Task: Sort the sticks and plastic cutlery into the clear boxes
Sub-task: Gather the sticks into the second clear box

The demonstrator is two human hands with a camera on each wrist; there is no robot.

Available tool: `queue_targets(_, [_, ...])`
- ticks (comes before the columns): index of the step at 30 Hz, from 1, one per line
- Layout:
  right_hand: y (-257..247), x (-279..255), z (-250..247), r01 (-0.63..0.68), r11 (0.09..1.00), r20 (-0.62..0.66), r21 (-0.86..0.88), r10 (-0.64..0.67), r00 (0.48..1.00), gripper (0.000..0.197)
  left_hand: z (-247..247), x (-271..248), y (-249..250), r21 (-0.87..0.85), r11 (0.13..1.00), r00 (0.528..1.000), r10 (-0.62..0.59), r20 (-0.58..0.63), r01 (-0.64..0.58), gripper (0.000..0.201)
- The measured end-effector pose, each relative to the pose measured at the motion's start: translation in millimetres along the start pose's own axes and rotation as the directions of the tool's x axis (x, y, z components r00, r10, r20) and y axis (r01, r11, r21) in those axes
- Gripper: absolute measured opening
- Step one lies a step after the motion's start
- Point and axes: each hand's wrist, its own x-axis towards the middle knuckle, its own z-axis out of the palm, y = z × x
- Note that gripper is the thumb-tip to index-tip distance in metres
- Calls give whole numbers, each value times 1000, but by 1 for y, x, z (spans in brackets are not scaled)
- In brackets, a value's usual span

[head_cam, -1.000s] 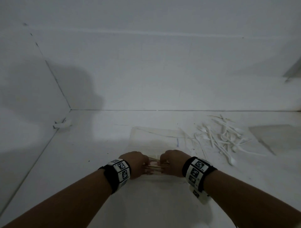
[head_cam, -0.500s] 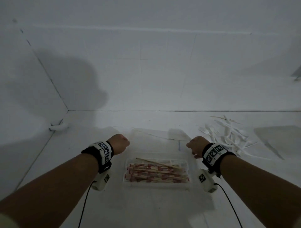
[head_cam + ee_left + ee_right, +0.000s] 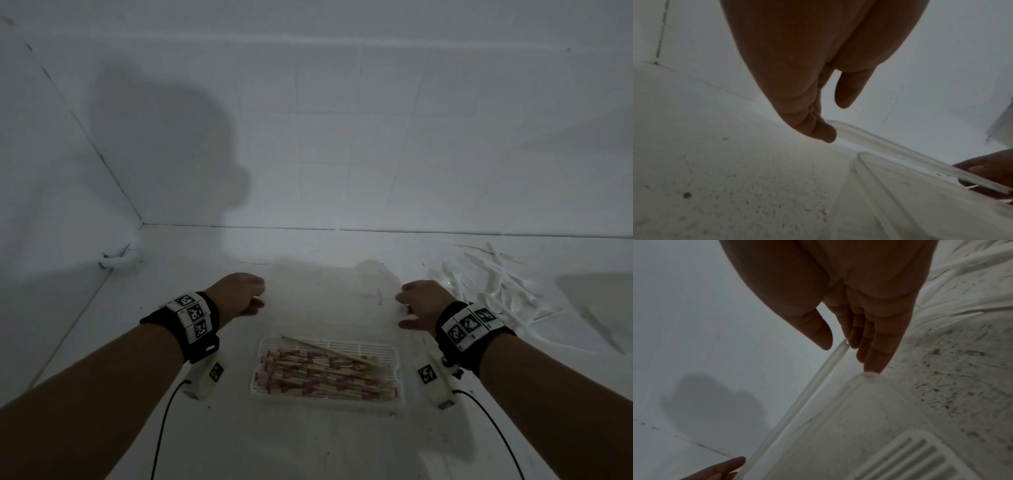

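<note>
A clear box [image 3: 325,409] with a white ribbed floor holds a pile of red-and-tan sticks [image 3: 325,373]; one bare stick lies slanted on top. Its clear lid [image 3: 329,301] stands open at the back. My left hand [image 3: 239,298] is at the lid's left edge with relaxed fingers [image 3: 826,133] beside the rim [image 3: 890,146]. My right hand [image 3: 418,308] is at the lid's right edge [image 3: 813,386], its straight fingers [image 3: 871,353] touching the edge and the box corner [image 3: 869,374]. White plastic cutlery [image 3: 496,291] lies loose at the right.
A second clear box [image 3: 599,301] sits at the far right beyond the cutlery. A small white object [image 3: 116,262] lies in the left corner. Tiled walls close the back and left. Thin cables trail from both wrists towards me.
Both hands let go of the sticks in the box, moved apart and went back to the two side edges of the open lid. The sticks now lie uncovered in the box.
</note>
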Motion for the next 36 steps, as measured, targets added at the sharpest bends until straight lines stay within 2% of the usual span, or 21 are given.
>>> queue_targets(3, [1, -14, -6, 112, 992, -40, 51, -110, 993, 30, -16, -12, 1, 66, 987, 988, 149, -30, -147, 49])
queue_targets(6, [5, -27, -9, 253, 967, -93, 34, -249, 964, 28, -26, -31, 0, 134, 967, 975, 222, -31, -216, 44])
queue_targets(8, [6, -38, -6, 300, 942, -118, 153, -284, 952, 24, -27, -43, -2, 120, 964, 968, 244, -58, -236, 36])
queue_targets(9, [7, -43, -4, 307, 924, -121, 230, -285, 951, 22, -27, -48, -5, 65, 971, 969, 233, -83, -229, 31])
queue_targets(11, [8, -55, -2, 287, 877, -122, 385, -260, 958, 17, -24, -57, -9, -156, 973, 982, 159, -98, -173, 22])
queue_targets(13, [10, -64, -3, 246, 807, -127, 536, -211, 969, 15, -21, -64, -13, -416, 905, 996, 74, -58, -91, 20])
queue_targets(14, [14, -68, -4, 242, 789, -137, 565, -199, 970, 16, -21, -67, -18, -473, 878, 997, 55, -52, -73, 20])
queue_targets(15, [19, -72, -5, 254, 802, -153, 541, -203, 967, 17, -19, -68, -25, -440, 893, 995, 69, -69, -93, 21])
queue_targets(17, [36, -76, -5, 318, 887, -189, 335, -267, 945, 14, -17, -69, -41, -95, 971, 971, 206, -118, -218, 24])
queue_targets(19, [52, -78, -4, 354, 932, -206, 77, -333, 920, 4, -11, -71, -53, 216, 934, 944, 313, -104, -286, 35])
queue_targets(20, [59, -79, -4, 358, 934, -218, -10, -352, 910, 10, -8, -72, -57, 284, 912, 938, 333, -91, -296, 40])
queue_targets(23, [65, -87, -1, 389, 909, -247, -149, -415, 876, 18, 1, -76, -64, 399, 870, 945, 327, -25, -291, 54])
queue_targets(26, [64, -92, 3, 381, 873, -263, -305, -462, 847, 21, 7, -82, -66, 488, 824, 945, 327, 7, -289, 57])
queue_targets(28, [64, -95, 7, 352, 856, -265, -379, -465, 845, 21, 8, -86, -66, 531, 799, 942, 335, -2, -282, 48])
queue_targets(30, [66, -98, 11, 330, 845, -262, -421, -462, 847, 22, 9, -88, -66, 555, 787, 941, 337, -19, -271, 25])
queue_targets(36, [68, -104, 17, 299, 830, -256, -470, -453, 854, 22, 10, -98, -63, 575, 781, 950, 312, -19, -245, 16])
